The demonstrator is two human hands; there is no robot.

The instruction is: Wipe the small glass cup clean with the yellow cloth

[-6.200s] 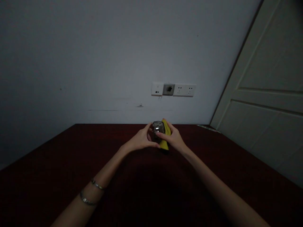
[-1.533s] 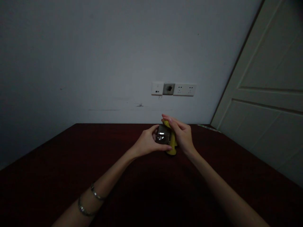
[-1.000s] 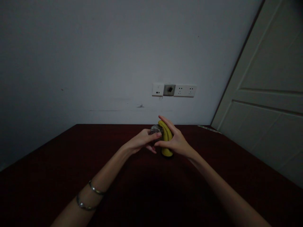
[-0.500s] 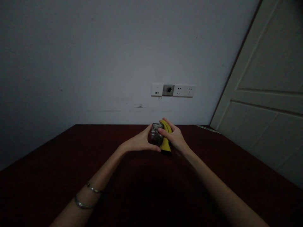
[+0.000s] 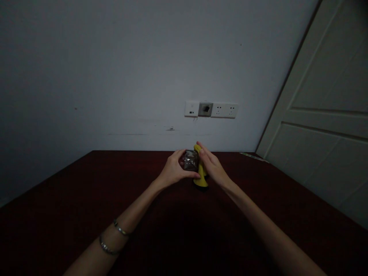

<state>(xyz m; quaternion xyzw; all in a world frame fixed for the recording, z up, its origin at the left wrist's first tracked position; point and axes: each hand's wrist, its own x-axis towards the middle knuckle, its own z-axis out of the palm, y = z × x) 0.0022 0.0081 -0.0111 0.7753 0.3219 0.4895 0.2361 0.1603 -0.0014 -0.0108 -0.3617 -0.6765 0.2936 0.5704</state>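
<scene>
My left hand [image 5: 173,168] is curled around a small, shiny, see-through glass vessel [image 5: 191,160], with the thumb along its near side. Whether it is a cup or a jar is too dim to tell. Against the vessel's right side lies a yellow cloth [image 5: 202,179] with a dark edge, its lower end hanging down. My right hand [image 5: 212,165] presses this cloth to the glass, fingers fairly straight and close together. Part of the cloth is hidden behind the right fingers. Both hands are held over the far part of the dark red table [image 5: 123,176].
A pale wall [image 5: 138,76] with a row of sockets [image 5: 224,110] rises behind the table. To the right stands a white panelled door [image 5: 322,153]. A thin, pale printed strip [image 5: 254,157] lies at the table's far right edge.
My right thumb has moved up and off the front of the glass, and the right fingers have straightened over the cloth. My left hand has shifted its hold slightly, its thumb a little higher.
</scene>
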